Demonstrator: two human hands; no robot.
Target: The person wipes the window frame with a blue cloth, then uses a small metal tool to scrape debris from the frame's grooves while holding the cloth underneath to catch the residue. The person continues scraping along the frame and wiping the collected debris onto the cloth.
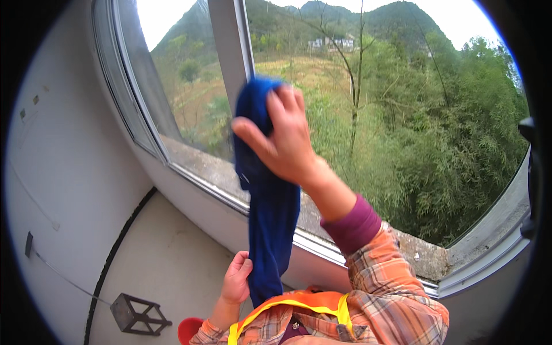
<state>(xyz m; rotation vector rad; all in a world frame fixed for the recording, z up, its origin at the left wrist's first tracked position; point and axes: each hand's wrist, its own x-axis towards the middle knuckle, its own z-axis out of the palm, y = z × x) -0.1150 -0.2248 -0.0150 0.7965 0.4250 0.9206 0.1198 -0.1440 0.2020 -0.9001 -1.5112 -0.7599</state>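
A long dark blue cloth [275,215] hangs down from the upright window frame [229,43] in front of me. My right hand [282,135] presses the cloth's bunched upper end against that frame, thumb spread to the left and fingers bent over it. Lower down, near my chest, my left hand [236,280] pinches the left edge of the cloth between thumb and fingers. The cloth's bottom end runs out of sight behind my orange and yellow vest [310,299].
The window is open on the right, above a rough outer sill [422,256] and a metal track [322,248]. At lower left, a dark frame stool [138,314] stands on the floor beside a red bucket [188,329]. A white wall [63,144] rises at the left.
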